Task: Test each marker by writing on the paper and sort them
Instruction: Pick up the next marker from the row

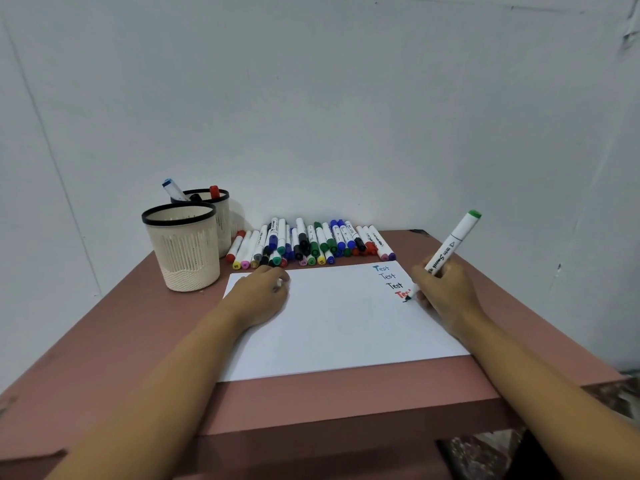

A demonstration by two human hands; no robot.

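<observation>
Hands (258, 296) (446, 294), flat white paper (339, 327) (smooth), cylindrical marker (450, 245)

Setting: the bench (346, 393) at which I work, against a pale wall (346, 116).
The bench top is a dull reddish pink and its far edge meets the wall. A faint slanting seam (52, 161) crosses the wall to my left; scuff marks (628, 36) show at its upper right. Mottled floor (616, 400) appears beyond the bench's right front corner.

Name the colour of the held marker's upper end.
Green; the marker shows best in the head view.
</observation>
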